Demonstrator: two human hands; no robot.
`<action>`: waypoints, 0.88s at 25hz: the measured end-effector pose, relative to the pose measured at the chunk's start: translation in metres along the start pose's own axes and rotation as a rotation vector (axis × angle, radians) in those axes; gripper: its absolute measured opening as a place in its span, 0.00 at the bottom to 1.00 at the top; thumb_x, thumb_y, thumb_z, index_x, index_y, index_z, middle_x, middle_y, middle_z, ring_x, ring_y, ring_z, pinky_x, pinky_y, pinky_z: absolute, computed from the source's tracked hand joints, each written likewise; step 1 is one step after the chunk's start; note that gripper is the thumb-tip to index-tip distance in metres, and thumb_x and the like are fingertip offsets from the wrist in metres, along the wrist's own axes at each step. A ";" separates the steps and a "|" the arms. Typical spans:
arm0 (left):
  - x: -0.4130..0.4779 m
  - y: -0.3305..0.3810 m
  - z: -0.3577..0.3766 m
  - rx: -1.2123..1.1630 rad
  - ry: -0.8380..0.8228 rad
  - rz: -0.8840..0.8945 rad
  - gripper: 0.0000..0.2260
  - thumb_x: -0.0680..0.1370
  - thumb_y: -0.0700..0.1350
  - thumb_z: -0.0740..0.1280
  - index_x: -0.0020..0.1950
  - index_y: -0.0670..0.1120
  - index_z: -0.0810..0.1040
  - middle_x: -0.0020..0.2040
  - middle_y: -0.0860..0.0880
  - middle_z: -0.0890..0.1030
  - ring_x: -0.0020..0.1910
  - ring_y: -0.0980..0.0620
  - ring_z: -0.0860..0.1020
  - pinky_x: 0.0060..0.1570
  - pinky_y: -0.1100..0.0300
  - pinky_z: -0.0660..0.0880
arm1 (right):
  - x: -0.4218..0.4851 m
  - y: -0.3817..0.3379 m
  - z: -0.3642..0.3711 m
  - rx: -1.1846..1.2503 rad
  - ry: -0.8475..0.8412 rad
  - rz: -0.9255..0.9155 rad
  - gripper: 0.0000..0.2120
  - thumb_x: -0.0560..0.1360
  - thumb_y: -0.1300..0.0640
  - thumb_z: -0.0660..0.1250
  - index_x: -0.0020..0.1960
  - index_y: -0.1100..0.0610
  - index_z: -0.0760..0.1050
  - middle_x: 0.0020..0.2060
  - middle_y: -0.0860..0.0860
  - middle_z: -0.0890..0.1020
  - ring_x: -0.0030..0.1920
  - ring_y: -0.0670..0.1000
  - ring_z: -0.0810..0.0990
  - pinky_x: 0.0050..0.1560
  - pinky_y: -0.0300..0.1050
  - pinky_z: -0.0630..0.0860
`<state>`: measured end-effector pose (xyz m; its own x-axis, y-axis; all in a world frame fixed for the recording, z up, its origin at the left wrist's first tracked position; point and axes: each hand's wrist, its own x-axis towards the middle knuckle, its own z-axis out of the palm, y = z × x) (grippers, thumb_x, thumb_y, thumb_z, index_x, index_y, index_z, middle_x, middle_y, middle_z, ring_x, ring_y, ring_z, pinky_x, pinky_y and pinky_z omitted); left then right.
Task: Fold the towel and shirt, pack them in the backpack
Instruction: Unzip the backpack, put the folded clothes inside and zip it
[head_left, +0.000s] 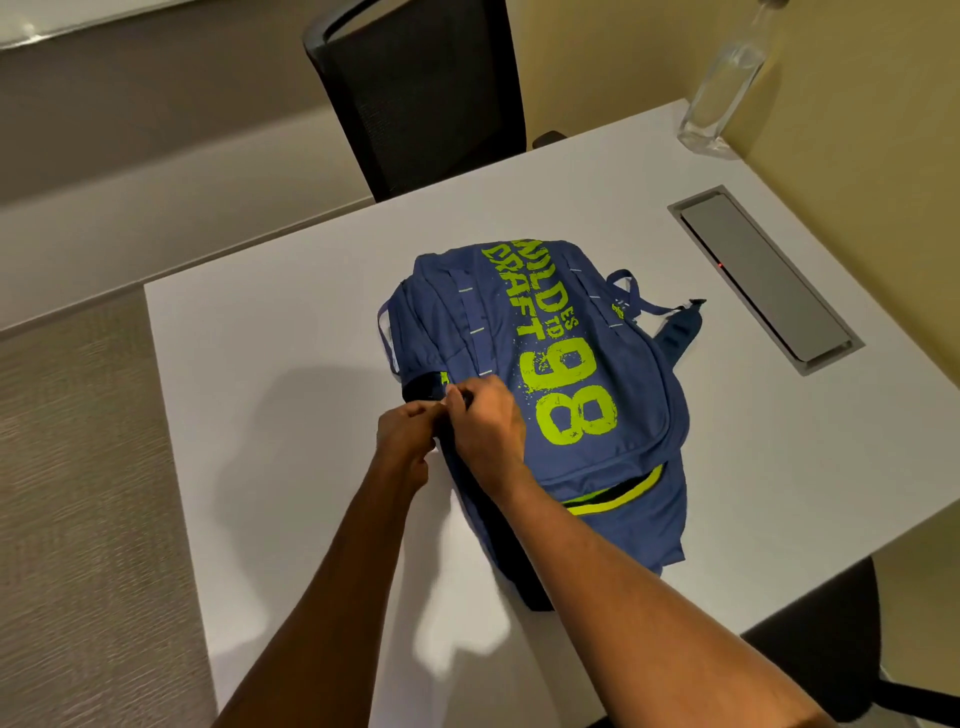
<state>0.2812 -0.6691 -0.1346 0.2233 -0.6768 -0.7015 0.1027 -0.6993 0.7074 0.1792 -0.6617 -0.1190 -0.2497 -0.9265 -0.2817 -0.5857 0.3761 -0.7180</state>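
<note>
A: Where is the backpack (561, 332), and what are the hands doing?

B: It lies flat on the white tabletop (260, 364), printed face up. Both hands meet at the backpack's left side edge. The left hand (405, 441) has its fingers curled and pinches the fabric there. The right hand (491, 426) pinches at the zip line just beside it. So each grip is closed on the backpack. The zip pull itself is too small to make out.

A: Then the step is working the main zip?

B: That is my reading. To do it well, the left grip should hold the fabric taut just behind the slider while the right draws the pull along the teeth, not across them. Go slowly round the curve at the backpack's top, because loose cloth can catch there. I cannot tell whether the bag is already packed.

A: And the towel and shirt?

B: I see 0 towels and 0 shirts. They may be inside the backpack or out of view.

A: Count the rest.

B: 1 backpack and 2 hands. 1 green-lined front pocket (613, 493) sits at the backpack's near end and gapes slightly. 1 clear bottle (727, 88) stands well beyond the backpack, to its right. 1 cable hatch (763, 275) is set into the tabletop on the backpack's right. There are 2 chairs: the far chair (426, 88) beyond the backpack, and the near chair (821, 623) at its right, partly in view.
</note>
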 end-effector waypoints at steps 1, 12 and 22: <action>-0.002 0.000 -0.002 0.027 0.000 0.029 0.04 0.78 0.39 0.73 0.44 0.41 0.85 0.36 0.45 0.83 0.36 0.51 0.77 0.31 0.65 0.73 | 0.009 -0.009 0.003 -0.021 -0.020 0.057 0.15 0.81 0.46 0.65 0.49 0.58 0.81 0.49 0.57 0.82 0.48 0.58 0.80 0.47 0.51 0.75; 0.024 0.057 0.017 0.720 0.238 0.426 0.24 0.77 0.58 0.75 0.51 0.35 0.81 0.47 0.38 0.84 0.49 0.40 0.83 0.44 0.54 0.73 | 0.034 -0.029 0.014 -0.104 -0.012 0.297 0.09 0.81 0.56 0.68 0.58 0.58 0.82 0.55 0.57 0.85 0.58 0.60 0.84 0.56 0.53 0.82; 0.051 0.066 0.035 0.718 0.238 0.444 0.20 0.76 0.47 0.77 0.58 0.33 0.79 0.59 0.35 0.82 0.59 0.36 0.81 0.57 0.47 0.78 | 0.015 -0.016 -0.006 -0.028 -0.007 0.222 0.12 0.78 0.56 0.72 0.54 0.64 0.78 0.54 0.62 0.84 0.55 0.64 0.83 0.49 0.51 0.79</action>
<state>0.2655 -0.7578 -0.1274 0.3023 -0.9109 -0.2808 -0.6591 -0.4126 0.6288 0.1801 -0.6815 -0.1074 -0.3698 -0.8207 -0.4356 -0.5382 0.5714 -0.6196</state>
